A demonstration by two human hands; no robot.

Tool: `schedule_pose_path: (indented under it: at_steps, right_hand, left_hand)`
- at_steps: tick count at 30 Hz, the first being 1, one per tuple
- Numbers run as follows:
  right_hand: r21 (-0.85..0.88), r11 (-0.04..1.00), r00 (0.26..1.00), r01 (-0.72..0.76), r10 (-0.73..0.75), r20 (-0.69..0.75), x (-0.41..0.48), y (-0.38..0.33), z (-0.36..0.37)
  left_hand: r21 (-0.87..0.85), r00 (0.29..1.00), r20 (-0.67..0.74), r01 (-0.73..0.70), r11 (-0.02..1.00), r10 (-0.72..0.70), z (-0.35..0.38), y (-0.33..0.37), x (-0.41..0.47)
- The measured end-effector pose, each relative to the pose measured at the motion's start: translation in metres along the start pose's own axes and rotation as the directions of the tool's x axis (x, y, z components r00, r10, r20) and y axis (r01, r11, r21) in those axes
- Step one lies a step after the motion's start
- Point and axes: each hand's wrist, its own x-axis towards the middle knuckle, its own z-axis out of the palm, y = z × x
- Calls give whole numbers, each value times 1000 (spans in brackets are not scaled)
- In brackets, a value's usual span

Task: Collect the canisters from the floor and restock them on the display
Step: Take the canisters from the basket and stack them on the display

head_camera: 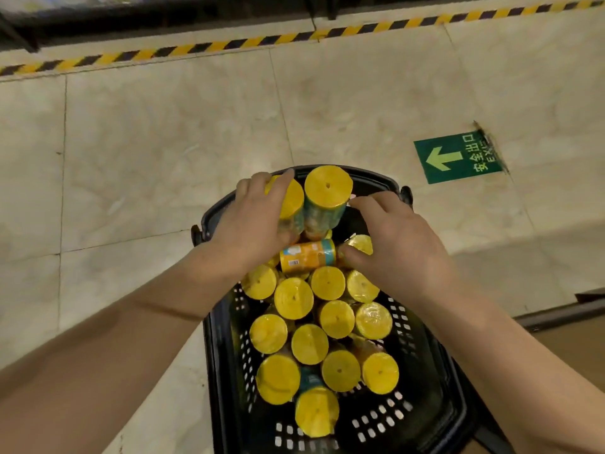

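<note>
Head view, stock on hand: one black perforated basket (386, 421) stood on the pale tiled floor (163, 142), directly below the camera. It held a batch of upright canisters (309, 344), yellow lids facing up, packed touching one another across the near and middle parts. One lying canister (307, 255) (orange label with a teal band, on its side) rested across the tops of the others toward the far end. Two further items stood higher than the rest at the far rim. The first raised canister (291, 199) was gripped by the left hand (252, 221), fingers and thumb wrapped round its top. The second raised canister (328, 188) stood just beside it, touching. The right hand (402, 247) lay over the far right of the basket, its curved fingers reaching the side of the second raised canister and its thumb at the end of the lying canister. A partly hidden canister (361, 244) showed between thumb and fingers, and whether this hand held anything could not be told. Surroundings: a green exit sign (458, 157) with arrow on the floor to the right, and yellow-and-black hazard tape (229, 44) running along the far edge.
</note>
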Motion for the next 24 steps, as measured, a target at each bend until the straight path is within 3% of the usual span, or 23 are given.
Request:
schedule_pose_path:
  at_steps: [3,7,14,20,24]
  right_hand:
    - [27,1000,1000,-12,13,-16,0,3,-2]
    - [63,998,999,-7,10,-37,7,10,1]
    - [118,993,998,-20,26,-50,35,15,14]
    - [150,985,996,-79,85,-36,68,2,28]
    - [73,987,990,-140,138,32,88,-4,45]
  left_hand:
    - [-81,997,-40,62,995,-65,9,-5,13]
    - [-248,987,9,159,956,-161,21,-15,25]
    - [-466,961,-155,134,875,-229,10,-30,6]
    - [-756,895,-247,63,652,-372,-31,-33,-40]
    - [-788,866,-302,7,615,-398,-53,-32,-65]
